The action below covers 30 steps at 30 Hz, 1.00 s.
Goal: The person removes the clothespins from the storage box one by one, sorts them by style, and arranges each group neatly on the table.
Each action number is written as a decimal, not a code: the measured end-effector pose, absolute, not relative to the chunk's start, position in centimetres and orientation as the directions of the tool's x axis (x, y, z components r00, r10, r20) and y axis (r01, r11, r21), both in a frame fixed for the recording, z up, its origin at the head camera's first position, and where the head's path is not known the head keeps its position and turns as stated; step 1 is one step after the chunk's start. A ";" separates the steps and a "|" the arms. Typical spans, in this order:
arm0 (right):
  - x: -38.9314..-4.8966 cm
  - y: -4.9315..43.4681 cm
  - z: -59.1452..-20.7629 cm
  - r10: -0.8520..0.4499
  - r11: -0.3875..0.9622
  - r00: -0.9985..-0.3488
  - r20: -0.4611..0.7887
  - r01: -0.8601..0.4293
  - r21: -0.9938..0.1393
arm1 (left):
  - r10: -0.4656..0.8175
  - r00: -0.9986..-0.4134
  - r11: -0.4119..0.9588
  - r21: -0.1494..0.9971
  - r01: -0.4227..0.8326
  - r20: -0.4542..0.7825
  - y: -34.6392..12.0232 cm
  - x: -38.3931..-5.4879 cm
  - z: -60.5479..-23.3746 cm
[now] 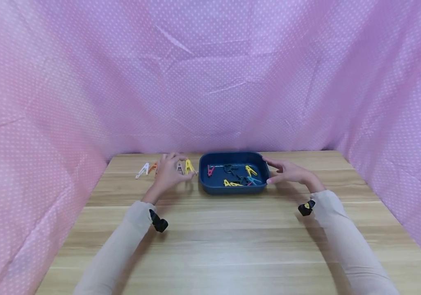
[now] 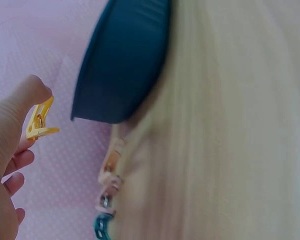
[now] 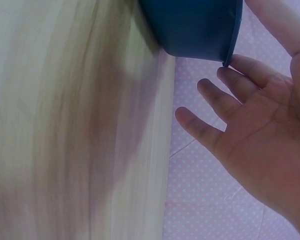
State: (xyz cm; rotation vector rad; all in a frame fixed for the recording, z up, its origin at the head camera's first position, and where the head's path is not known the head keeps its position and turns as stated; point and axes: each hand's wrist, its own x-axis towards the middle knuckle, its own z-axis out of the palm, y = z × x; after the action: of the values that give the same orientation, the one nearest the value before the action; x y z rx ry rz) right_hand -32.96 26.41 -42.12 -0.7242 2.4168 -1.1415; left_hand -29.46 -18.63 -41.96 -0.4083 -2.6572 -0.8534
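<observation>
My left hand (image 1: pixel 169 172) pinches a yellow clothespin (image 2: pixel 39 120) between thumb and fingertips, just left of the dark blue bin (image 1: pixel 232 190). At the bin's right end, my right hand (image 1: pixel 287 171) spreads its fingers, with fingertips and thumb right at the rim. Inside the bin lie a pink clothespin (image 1: pixel 210 170), several yellow ones, a blue one (image 1: pixel 253 180) and some dark ones. Left of the bin, partly hidden by the left hand, are a white clothespin (image 1: pixel 142 170), an orange one (image 1: pixel 153 166) and a greyish one (image 1: pixel 179 168).
The wooden table (image 1: pixel 225 237) stretches from the front to the back, where a pink dotted cloth (image 1: pixel 217 82) hangs. More cloth hangs along both sides. Black wrist cameras sit on both sleeves.
</observation>
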 end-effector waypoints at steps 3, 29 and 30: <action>-32.9 26.6 -41.9 -0.587 0.552 -0.801 -0.114 -0.294 -0.781 | 0.191 -0.915 0.805 0.477 0.354 0.356 -18.8 -29.3 -42.6; -33.1 26.6 -42.0 -0.585 0.550 -0.800 -0.129 -0.275 -0.788 | 0.342 -0.893 0.836 0.338 0.432 0.294 -19.4 -30.1 -46.0; -33.1 26.6 -42.1 -0.584 0.550 -0.801 -0.130 -0.273 -0.789 | 0.341 -0.895 0.839 0.337 0.428 0.288 -19.4 -30.1 -46.0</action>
State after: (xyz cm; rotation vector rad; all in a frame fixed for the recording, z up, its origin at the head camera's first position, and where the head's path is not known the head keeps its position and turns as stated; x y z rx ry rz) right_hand -33.09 26.57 -42.06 -0.7007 2.4106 -1.1320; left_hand -30.13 -19.44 -45.97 -0.5931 -2.8022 -0.5873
